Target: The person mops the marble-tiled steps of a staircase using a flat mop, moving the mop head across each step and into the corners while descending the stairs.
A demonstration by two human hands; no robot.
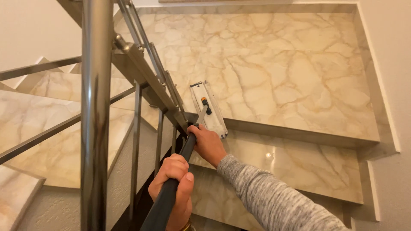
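Note:
A flat mop with a white rectangular head [208, 108] lies on the marble landing [278, 64], close to its front edge and beside the railing. Its dark handle [171, 188] runs down toward me. My right hand [208, 144], in a grey knit sleeve, grips the handle lower down near the mop head. My left hand [174, 188] is closed around the handle higher up, close to the camera.
A steel stair railing [95, 107] with a thick post and slanted bars stands at the left, right against the mop. Marble steps [295, 164] descend to the landing. A white wall [391, 64] bounds the right side. More steps [51, 128] lie beyond the railing.

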